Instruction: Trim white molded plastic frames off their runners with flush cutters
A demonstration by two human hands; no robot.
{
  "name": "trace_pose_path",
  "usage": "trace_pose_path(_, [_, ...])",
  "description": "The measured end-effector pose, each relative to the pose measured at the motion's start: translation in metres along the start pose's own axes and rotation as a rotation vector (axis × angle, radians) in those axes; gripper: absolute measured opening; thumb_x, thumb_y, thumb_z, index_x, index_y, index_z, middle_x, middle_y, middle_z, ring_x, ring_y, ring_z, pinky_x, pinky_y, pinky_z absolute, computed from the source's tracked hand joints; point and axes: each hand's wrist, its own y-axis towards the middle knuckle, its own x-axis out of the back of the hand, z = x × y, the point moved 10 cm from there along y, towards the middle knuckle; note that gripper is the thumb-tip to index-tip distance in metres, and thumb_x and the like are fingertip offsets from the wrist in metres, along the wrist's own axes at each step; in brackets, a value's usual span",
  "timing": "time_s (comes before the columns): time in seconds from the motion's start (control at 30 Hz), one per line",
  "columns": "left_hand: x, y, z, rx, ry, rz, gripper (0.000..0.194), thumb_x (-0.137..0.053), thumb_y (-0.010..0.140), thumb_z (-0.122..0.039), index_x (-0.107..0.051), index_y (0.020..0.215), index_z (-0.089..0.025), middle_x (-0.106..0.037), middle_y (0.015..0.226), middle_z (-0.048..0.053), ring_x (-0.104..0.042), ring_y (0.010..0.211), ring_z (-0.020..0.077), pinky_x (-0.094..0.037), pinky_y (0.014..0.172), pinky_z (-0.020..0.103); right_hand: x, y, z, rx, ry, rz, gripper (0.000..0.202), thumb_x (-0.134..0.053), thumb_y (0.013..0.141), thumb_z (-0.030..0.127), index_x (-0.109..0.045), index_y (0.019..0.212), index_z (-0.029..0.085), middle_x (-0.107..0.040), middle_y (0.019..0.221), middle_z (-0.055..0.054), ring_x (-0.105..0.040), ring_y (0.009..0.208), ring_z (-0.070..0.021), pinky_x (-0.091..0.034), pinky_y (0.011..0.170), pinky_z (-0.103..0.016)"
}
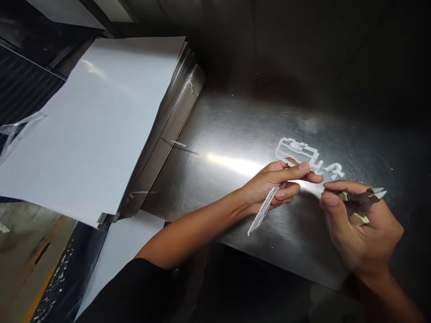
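Observation:
My left hand (278, 184) is closed, thumb and forefinger pinching a thin white plastic frame (314, 154) with curved bits sticking out at its right end. Tucked under the lower fingers of that hand is a small bundle of thin white strips (262, 211), slanting down to the left. My right hand (365, 229) is closed around a pair of side cutters (362, 202) with pale handles; the jaws point up and right, away from the frame. Thumb and forefinger of my right hand come close together near the frame's right end; whether they pinch anything is hidden.
A metal table (215, 197) with a bright reflection lies under both hands. On the left stands a tall stack of sheets (111, 103) with a white top sheet. One thin white strip (178, 143) lies beside the stack, and tiny white scraps dot the table.

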Motion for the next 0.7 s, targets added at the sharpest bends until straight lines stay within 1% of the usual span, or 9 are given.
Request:
trace_pose_path(0.07, [0.000,0.000,-0.005,-0.065,0.081,-0.057,0.038,-0.090,0.099,-0.050,-0.079,0.093,-0.014,-0.055,0.055,-0.005,-0.032,0.040,0.0031,-0.022,0.039,0.018,0.004,0.004,-0.003,-0.037,0.006,-0.046,0.023,-0.085,0.113,0.047,-0.082,0.111,0.024,-0.075,0.092,-0.002,-0.070,0.076,-0.0199,-0.054,0.068,-0.031])
trace_pose_path(0.13, [0.001,-0.003,-0.014,-0.150,0.158,-0.128,0.038,-0.099,0.090,-0.045,-0.077,0.091,-0.014,-0.074,0.076,0.002,-0.042,0.045,0.0025,-0.026,0.041,0.019,0.006,0.010,-0.006,-0.070,0.039,-0.060,0.020,-0.080,0.115,0.042,-0.079,0.108,0.023,-0.075,0.088,-0.001,-0.071,0.075,-0.0204,-0.056,0.070,-0.032])
trace_pose_path(0.17, [0.002,-0.004,-0.019,-0.185,0.191,-0.162,0.039,-0.101,0.088,-0.044,-0.077,0.091,-0.014,-0.079,0.084,0.004,-0.045,0.046,0.0028,-0.029,0.041,0.019,0.006,0.014,-0.008,-0.088,0.068,-0.050,0.019,-0.077,0.116,0.040,-0.078,0.107,0.023,-0.074,0.087,-0.001,-0.071,0.075,-0.0207,-0.056,0.071,-0.032])
trace_pose_path(0.3, [0.015,-0.014,-0.043,-0.319,0.275,-0.306,0.037,-0.096,0.092,-0.048,-0.076,0.097,-0.017,-0.081,0.086,0.004,-0.041,0.043,0.0027,-0.026,0.040,0.020,0.006,0.026,-0.019,-0.154,0.219,0.020,0.020,-0.073,0.118,0.038,-0.073,0.107,0.022,-0.072,0.086,-0.001,-0.070,0.074,-0.0201,-0.058,0.070,-0.032])
trace_pose_path(0.4, [0.025,-0.020,-0.056,-0.403,0.322,-0.388,0.033,-0.095,0.094,-0.042,-0.073,0.093,-0.018,-0.083,0.087,0.006,-0.035,0.042,0.0019,-0.022,0.040,0.020,0.011,0.027,-0.029,-0.196,0.185,0.025,0.024,-0.073,0.117,0.043,-0.073,0.107,0.022,-0.071,0.086,-0.001,-0.069,0.073,-0.0196,-0.056,0.071,-0.032])
trace_pose_path(0.47, [0.031,-0.024,-0.061,-0.436,0.361,-0.440,0.032,-0.095,0.094,-0.040,-0.073,0.090,-0.018,-0.083,0.083,0.007,-0.034,0.043,0.0024,-0.022,0.040,0.019,0.014,0.024,-0.034,-0.205,0.103,0.008,0.030,-0.075,0.116,0.051,-0.072,0.119,0.022,-0.071,0.087,0.000,-0.067,0.072,-0.0198,-0.054,0.069,-0.033])
trace_pose_path(0.53, [0.035,-0.028,-0.064,-0.476,0.370,-0.496,0.033,-0.095,0.094,-0.040,-0.072,0.089,-0.018,-0.084,0.085,0.008,-0.035,0.044,0.0026,-0.023,0.041,0.019,0.010,0.019,-0.037,-0.194,0.076,0.043,0.046,-0.071,0.117,0.061,-0.066,0.141,0.022,-0.072,0.091,0.000,-0.064,0.070,-0.0198,-0.052,0.068,-0.034])
trace_pose_path(0.6, [0.037,-0.030,-0.066,-0.505,0.358,-0.528,0.033,-0.096,0.094,-0.041,-0.072,0.091,-0.018,-0.085,0.088,0.008,-0.035,0.044,0.0024,-0.024,0.041,0.018,-0.004,0.013,-0.040,-0.199,0.105,0.150,0.058,-0.060,0.121,0.067,-0.056,0.160,0.023,-0.073,0.097,-0.001,-0.064,0.070,-0.0199,-0.053,0.068,-0.035])
trace_pose_path(0.7, [0.036,-0.030,-0.067,-0.526,0.354,-0.527,0.033,-0.097,0.093,-0.041,-0.074,0.095,-0.018,-0.085,0.088,0.009,-0.035,0.043,0.0026,-0.024,0.041,0.019,-0.020,0.005,-0.045,-0.247,0.102,0.273,0.058,-0.046,0.127,0.065,-0.047,0.171,0.028,-0.074,0.101,-0.001,-0.067,0.076,-0.0207,-0.053,0.072,-0.036])
